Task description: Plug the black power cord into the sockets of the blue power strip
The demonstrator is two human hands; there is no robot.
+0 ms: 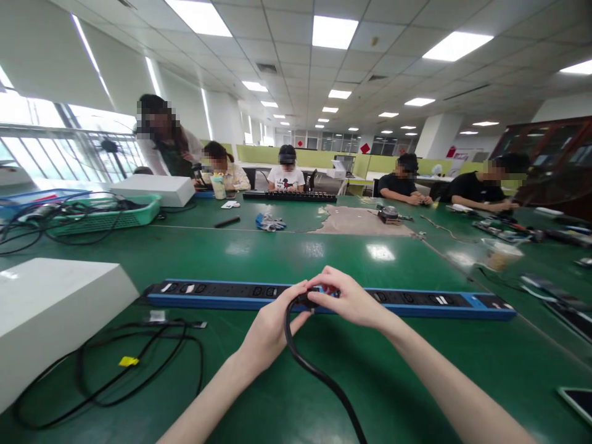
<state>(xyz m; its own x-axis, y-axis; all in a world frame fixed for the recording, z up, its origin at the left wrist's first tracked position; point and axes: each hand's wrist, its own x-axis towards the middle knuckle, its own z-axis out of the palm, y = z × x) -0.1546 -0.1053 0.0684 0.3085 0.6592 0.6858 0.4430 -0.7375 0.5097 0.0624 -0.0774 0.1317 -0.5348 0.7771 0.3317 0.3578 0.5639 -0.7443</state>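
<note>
A long blue-and-black power strip (231, 291) with several sockets lies across the green table in front of me. At its middle, my left hand (275, 317) is closed around a black power plug (307, 300), its lower fingers against the strip's near edge. My right hand (349, 299) pinches the same plug from the right, fingers bent over it. From the plug a thick black cable (319, 373) curves down toward me. The fingers hide the plug's front, so I cannot tell how deep it sits in a socket.
Left of my hands lie a coiled black cable (187, 351) with a yellow tag and a white box (60, 308). Farther back are a green basket (104, 216) of cables, blue-grey gloves (271, 222) and a black strip (291, 196). Several people sit or stand around the table.
</note>
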